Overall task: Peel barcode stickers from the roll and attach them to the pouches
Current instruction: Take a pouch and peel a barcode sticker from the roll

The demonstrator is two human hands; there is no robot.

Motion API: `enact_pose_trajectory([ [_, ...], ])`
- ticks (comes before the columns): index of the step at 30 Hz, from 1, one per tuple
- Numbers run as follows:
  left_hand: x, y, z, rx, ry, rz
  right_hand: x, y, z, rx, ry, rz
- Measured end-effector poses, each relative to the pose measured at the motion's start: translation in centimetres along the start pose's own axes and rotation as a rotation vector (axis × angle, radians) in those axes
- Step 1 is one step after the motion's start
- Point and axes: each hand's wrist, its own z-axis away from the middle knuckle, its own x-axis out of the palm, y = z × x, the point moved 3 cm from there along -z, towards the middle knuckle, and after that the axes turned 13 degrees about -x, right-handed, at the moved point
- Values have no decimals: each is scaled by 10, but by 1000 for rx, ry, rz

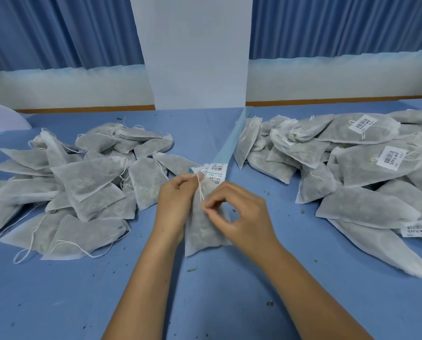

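A grey mesh pouch lies lengthwise on the blue table at centre. My left hand grips its upper left side near the tied neck. My right hand pinches the pouch's white drawstring between thumb and forefinger. Just beyond the hands, the sticker strip on light blue backing runs away toward the wall, with white barcode stickers at its near end. The pouch in my hands shows no sticker.
A heap of unlabelled pouches covers the left of the table. A heap of pouches on the right carries barcode labels. Dark crumbs dot the blue cloth. A white pillar stands behind.
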Motion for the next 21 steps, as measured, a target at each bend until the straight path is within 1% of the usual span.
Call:
enact_pose_trajectory([
  [2,-4,4,-1,33,33,96,4,2,1,61,-30,23],
  [3,-6,5,-1,39,28,146,3,5,2,132,-22,13],
  [5,-5,6,0,40,-28,244,0,14,3,301,-18,-17],
  [7,-2,6,1,21,-80,320,0,21,5,406,-63,-83],
  [10,1,7,1,-36,-136,449,4,24,6,518,-87,-316],
  [11,2,7,1,-50,-149,477,4,25,6,539,-76,-344],
  [13,4,8,2,-67,-165,493,5,27,7,548,-53,-312],
  [15,7,9,3,-67,-182,473,5,28,9,554,-12,-244],
  [17,8,9,4,-44,-174,395,2,32,11,584,62,-192],
  [19,5,10,5,74,-95,183,-2,35,12,620,122,-153],
  [20,5,11,6,154,-74,59,-3,36,13,633,141,-149],
  [21,6,12,8,231,-87,-50,-4,37,13,637,153,-153],
])
